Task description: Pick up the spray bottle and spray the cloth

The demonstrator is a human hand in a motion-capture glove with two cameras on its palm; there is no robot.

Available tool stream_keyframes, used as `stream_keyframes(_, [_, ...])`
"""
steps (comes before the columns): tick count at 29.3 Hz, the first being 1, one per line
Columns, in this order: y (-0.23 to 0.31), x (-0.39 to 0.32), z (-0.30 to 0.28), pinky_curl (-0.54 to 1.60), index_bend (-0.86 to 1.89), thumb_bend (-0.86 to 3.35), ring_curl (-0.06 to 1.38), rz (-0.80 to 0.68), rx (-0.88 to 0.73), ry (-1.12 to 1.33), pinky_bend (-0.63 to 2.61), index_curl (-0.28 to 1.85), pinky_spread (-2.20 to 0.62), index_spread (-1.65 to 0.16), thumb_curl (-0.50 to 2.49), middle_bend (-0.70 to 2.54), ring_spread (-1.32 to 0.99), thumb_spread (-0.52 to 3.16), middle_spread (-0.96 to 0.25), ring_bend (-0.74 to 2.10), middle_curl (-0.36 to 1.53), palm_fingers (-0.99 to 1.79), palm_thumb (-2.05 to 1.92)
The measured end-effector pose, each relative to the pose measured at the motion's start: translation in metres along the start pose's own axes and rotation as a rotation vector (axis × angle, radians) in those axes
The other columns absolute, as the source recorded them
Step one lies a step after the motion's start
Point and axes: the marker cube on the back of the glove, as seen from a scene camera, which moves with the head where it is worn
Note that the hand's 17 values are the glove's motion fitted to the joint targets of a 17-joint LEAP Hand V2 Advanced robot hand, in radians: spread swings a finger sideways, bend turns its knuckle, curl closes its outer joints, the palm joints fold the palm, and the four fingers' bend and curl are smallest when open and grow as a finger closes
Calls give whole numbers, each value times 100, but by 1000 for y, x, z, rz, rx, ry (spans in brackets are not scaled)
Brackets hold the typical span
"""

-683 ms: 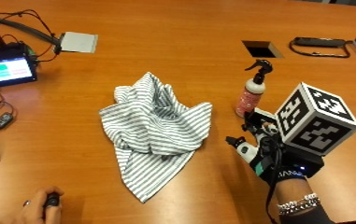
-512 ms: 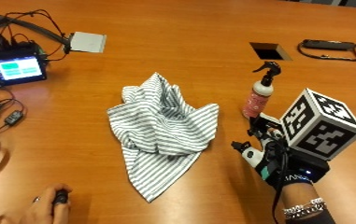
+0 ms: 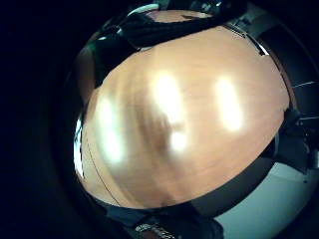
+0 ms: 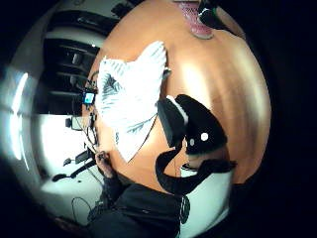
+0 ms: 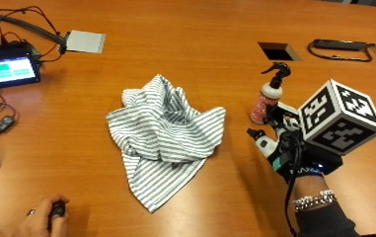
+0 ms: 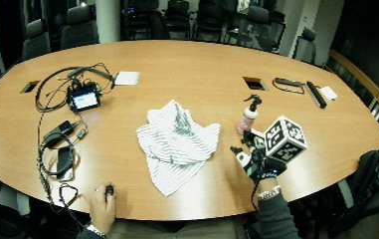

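Observation:
A spray bottle with a pinkish body and black trigger head stands upright on the wooden table. To its left lies a crumpled grey-and-white striped cloth. My gloved right hand hovers just in front of the bottle, fingers stretched toward its base, thumb out to the side, holding nothing. In the thumb side palm view the bottle shows beside a black fingertip, with the cloth spread beyond the thumb. The wide view shows bottle, cloth and hand in the same layout.
A small lit monitor with cables sits at the far left, a grey pad behind it. A table cutout and a black strap lie behind the bottle. A bare hand rests at the near edge.
The outside camera has shifted a little. My right hand has edged slightly nearer the bottle's base. Bottle and cloth lie where they were.

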Motion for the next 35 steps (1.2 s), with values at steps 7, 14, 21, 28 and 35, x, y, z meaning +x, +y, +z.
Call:
stream_keyframes(7, [-44,-5,-12,25,16,17,21,30,74,4,32,28,26,-36,18,19,4,115,-1,26,25,58,52])
stream_keyframes(14, [-89,0,-5,26,15,15,25,95,107,-105,29,28,25,-33,20,21,1,119,-2,31,28,67,57])
stream_keyframes(21, [-127,2,19,27,13,18,28,172,173,-528,25,28,22,-30,25,27,-3,118,-6,35,33,77,71])
stream_keyframes(28, [-134,-7,37,23,31,20,29,68,305,-732,11,35,16,-30,32,34,-10,106,-15,32,37,106,87])
stream_keyframes(35, [-136,-23,42,30,14,14,36,-179,357,-843,27,36,-4,-29,38,44,-16,98,-20,45,43,126,89])
